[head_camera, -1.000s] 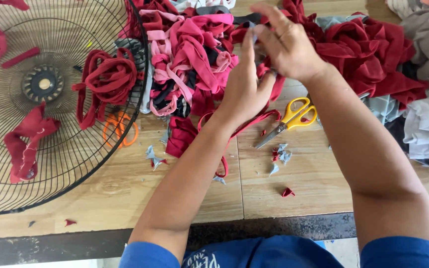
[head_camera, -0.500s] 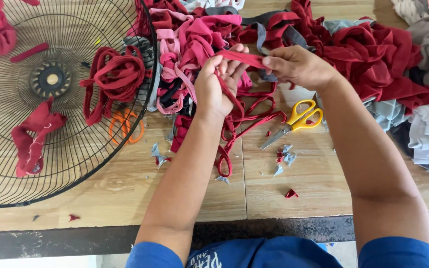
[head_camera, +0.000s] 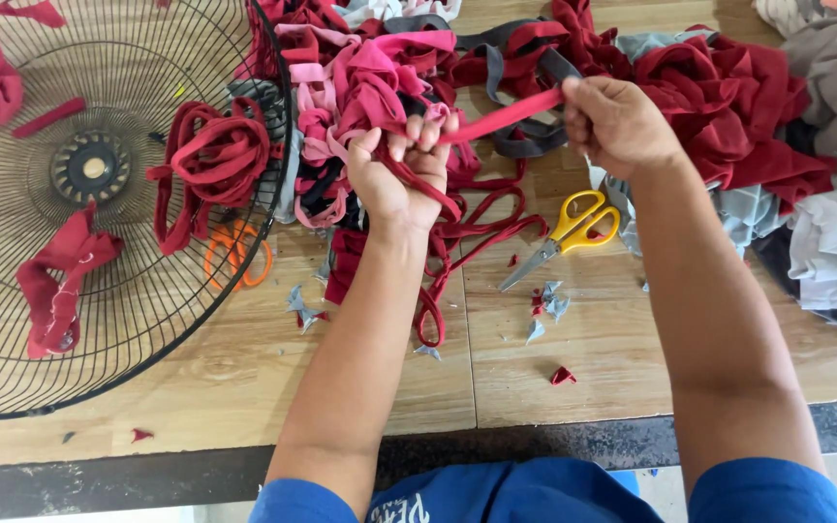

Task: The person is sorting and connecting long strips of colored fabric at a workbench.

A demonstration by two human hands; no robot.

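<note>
My left hand (head_camera: 401,179) is closed around a long red fabric strip (head_camera: 496,118), whose loose loops (head_camera: 467,237) hang below the fist onto the wooden table (head_camera: 244,378). My right hand (head_camera: 617,121) pinches the other end of the same strip, held taut between both hands above a heap of pink, red and grey fabric strips (head_camera: 370,87). Yellow-handled scissors (head_camera: 573,232) lie on the table just below my right hand.
A black wire fan guard (head_camera: 99,242) lies at the left with red cloth strips (head_camera: 215,165) tied on it. Orange-handled scissors (head_camera: 234,254) sit under its rim. Red and grey garments (head_camera: 777,126) pile up at the right. Small fabric scraps (head_camera: 546,310) dot the table.
Both hands have come down out of the fabric heap. They have pulled one red strip free and now stretch it tight between them.
</note>
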